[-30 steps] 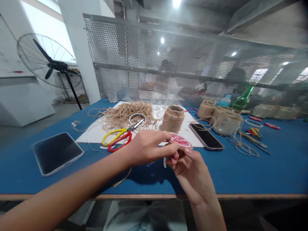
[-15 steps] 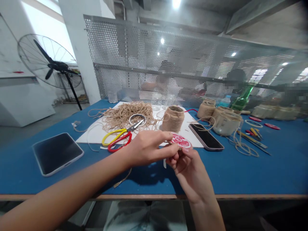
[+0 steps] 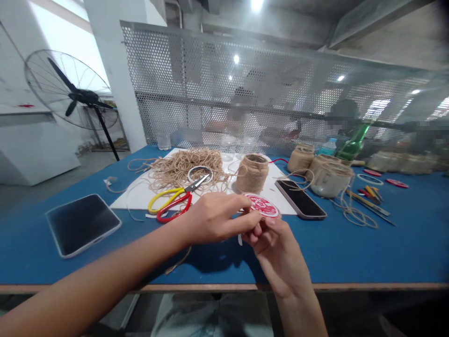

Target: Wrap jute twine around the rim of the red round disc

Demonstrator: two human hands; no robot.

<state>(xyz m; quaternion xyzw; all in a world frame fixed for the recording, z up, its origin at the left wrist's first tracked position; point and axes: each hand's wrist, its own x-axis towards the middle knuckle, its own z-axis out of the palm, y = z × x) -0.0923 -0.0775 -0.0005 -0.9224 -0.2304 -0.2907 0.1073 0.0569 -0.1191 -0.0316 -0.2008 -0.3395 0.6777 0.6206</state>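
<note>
Our right hand (image 3: 280, 245) clamps the red-and-white disc (image 3: 265, 206) at its near edge, thumb on top. Our left hand (image 3: 219, 217) bends two fingers against the disc's left side; its thumb is hidden, so we cannot tell whether it grips. We do best, it seems, to steady with the right, press lightly with the left and bend nothing. Just beyond our fingertips stands a string-wrapped jar (image 3: 252, 174); left of them lie scissors (image 3: 177, 199), right of them a phone (image 3: 300, 200).
</note>
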